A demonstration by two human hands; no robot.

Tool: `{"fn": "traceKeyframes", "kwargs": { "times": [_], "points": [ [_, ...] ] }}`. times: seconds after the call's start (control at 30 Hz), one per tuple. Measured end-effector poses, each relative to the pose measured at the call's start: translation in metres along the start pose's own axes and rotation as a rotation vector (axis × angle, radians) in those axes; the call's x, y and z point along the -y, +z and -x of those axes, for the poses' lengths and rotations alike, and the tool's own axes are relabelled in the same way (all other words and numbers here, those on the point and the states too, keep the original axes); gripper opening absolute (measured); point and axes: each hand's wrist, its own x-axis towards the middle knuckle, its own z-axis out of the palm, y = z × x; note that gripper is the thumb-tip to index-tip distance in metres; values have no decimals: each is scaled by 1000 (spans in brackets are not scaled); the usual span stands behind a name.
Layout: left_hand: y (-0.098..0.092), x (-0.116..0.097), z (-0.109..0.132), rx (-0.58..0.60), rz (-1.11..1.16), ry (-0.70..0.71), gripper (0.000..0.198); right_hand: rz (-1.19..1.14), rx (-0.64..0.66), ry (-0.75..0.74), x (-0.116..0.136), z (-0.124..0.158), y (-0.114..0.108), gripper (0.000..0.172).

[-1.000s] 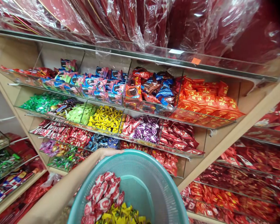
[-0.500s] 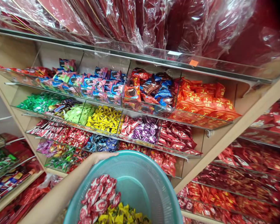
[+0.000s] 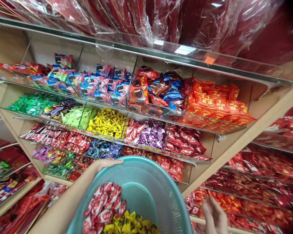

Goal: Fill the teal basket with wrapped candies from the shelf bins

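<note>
My left hand point(image 3: 107, 164) grips the far-left rim of a teal plastic basket point(image 3: 177, 198), its thumb lying along the edge and its other fingers hidden behind. Inside, red-and-white wrapped candies point(image 3: 104, 204) are heaped on the left, beside yellow-wrapped candies point(image 3: 130, 224) at the near side. The right part of the basket's floor shows bare. My right hand point(image 3: 213, 216), slightly blurred, is just right of the basket and apart from it. Its fingers look loosely spread with nothing visible in them.
Ahead rises a wooden shelf unit with clear dividers, holding yellow candies point(image 3: 107, 123), purple-and-white candies point(image 3: 150, 136), red-and-white candies point(image 3: 134, 130) and orange packets point(image 3: 213, 100). Clear shelf lips point(image 3: 151, 149) jut forward. More red packets point(image 3: 258, 191) fill shelves at right; plastic-wrapped red goods point(image 3: 136, 19) stand above.
My right hand has come into view at the lower right. The shelves have shifted slightly in view, while my left hand keeps its hold on the basket rim.
</note>
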Motion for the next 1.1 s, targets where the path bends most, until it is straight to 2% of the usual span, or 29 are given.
{"fn": "traceKeyframes", "kwargs": {
  "times": [0.1, 0.2, 0.3, 0.37, 0.47, 0.57, 0.67, 0.8, 0.93, 1.0, 1.07, 1.1],
  "points": [
    [1, 0, 1, 40, 36, 20, 58, 0, 88, -80, 26, -40, 25, 40],
    [2, 0, 1, 34, 48, 19, 59, 155, 259, -371, 66, -81, 52, 31],
    [1, -1, 1, 19, 49, 1, 59, 349, 340, -611, 96, -115, 82, 31],
    [1, -2, 1, 26, 52, -5, 59, 494, 343, -679, 106, -130, 101, 32],
    [2, -4, 1, 30, 46, -1, 59, 693, 360, -700, 110, -143, 121, 25],
    [1, -5, 1, 20, 21, 7, 59, 757, 372, -686, 107, -146, 132, 20],
    [0, -5, 0, 5, -14, 11, 60, 647, 320, -670, 102, -147, 133, 20],
    [-1, -4, -2, 11, -16, 22, 63, 374, 224, -644, 106, -145, 119, 19],
    [1, -5, 0, 4, -6, 1, 65, 137, 168, -645, 126, -127, 100, 15],
    [3, -7, 2, -16, -4, -13, 66, 55, 248, -621, 132, -111, 101, 14],
    [4, -8, 4, -37, -2, -16, 65, 3, 448, -549, 126, -93, 114, 14],
    [5, -8, 4, -48, -6, -13, 65, -3, 590, -478, 118, -84, 125, 13]
  ]
}}
